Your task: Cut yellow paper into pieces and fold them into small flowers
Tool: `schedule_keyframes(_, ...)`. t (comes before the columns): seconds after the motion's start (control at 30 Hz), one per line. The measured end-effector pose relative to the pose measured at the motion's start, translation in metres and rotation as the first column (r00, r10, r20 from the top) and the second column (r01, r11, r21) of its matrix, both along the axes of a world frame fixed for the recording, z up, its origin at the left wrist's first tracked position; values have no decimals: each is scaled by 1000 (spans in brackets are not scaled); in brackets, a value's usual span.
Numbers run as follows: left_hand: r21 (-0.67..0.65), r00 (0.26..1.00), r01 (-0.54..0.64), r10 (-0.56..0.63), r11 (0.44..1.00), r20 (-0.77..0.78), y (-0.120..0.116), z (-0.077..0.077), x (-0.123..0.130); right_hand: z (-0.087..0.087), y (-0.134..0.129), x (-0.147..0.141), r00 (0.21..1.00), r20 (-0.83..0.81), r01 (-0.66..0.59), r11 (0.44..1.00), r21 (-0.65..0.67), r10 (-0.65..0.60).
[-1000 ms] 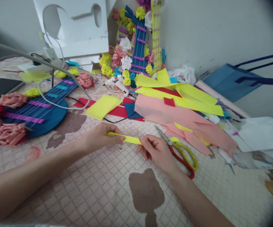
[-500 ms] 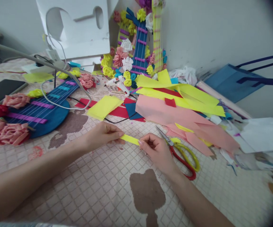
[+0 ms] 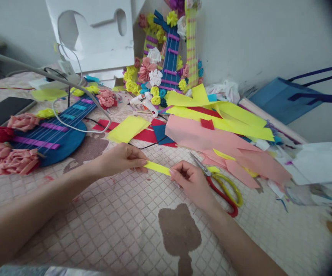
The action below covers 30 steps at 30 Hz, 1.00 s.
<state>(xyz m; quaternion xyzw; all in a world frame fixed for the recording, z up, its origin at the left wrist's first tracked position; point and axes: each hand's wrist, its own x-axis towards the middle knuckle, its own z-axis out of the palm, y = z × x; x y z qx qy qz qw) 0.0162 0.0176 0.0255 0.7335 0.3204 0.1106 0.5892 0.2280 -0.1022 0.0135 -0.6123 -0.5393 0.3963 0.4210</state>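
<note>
A narrow yellow strip is stretched between my two hands above the patterned tablecloth. My left hand pinches its left end, and my right hand pinches the right end, thumb and fingers closed on it. Scissors with red and yellow handles lie just right of my right hand, partly behind it. Beyond my left hand rests a yellow rectangular sheet on red pieces, beside a dark blue piece.
A blue paper guitar with paper flowers lies at left, crossed by a white cable. Pink sheets and yellow sheets are piled at right. A white glue gun and upright decorated guitars are at the back.
My left hand has shifted very slightly left and up, so a little more of the strip shows. Both hands keep their pinch on it. The view has moved slightly.
</note>
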Motion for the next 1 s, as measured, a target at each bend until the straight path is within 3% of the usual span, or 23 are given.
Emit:
schedule_keyframes(0.07,65,1000,19,-19,998,0,0,3,0,0,0,0,1000,-1,5,1000,9,-5)
schedule_keyframes(0.23,232,998,-56,61,971,-18,-2,7,4,0,-2,2,1000,-16,12,999,38,-11)
schedule_keyframes(0.4,209,998,5,9,978,-64,-7,8,9,4,-7,12,999,31,17,996,86,-19)
schedule_keyframes(0.53,153,997,55,-47,987,-57,-14,10,28,13,-13,28,995,96,31,996,87,-40)
schedule_keyframes(0.67,29,1000,-6,6,1000,29,-15,10,53,22,-25,58,974,182,111,985,133,-135)
schedule_keyframes(0.73,-55,992,-93,97,994,78,-13,9,65,25,-35,77,926,274,212,957,196,-261)
schedule_keyframes(0.8,-122,981,-164,175,979,85,-14,9,78,24,-49,95,821,455,246,933,262,-344)
schedule_keyframes(0.9,-122,980,-174,184,977,70,-23,9,103,14,-68,110,661,698,206,961,186,-276)
schedule_keyframes(1.0,38,989,-136,134,990,66,-37,5,132,1,-80,112,545,818,170,979,110,-187)
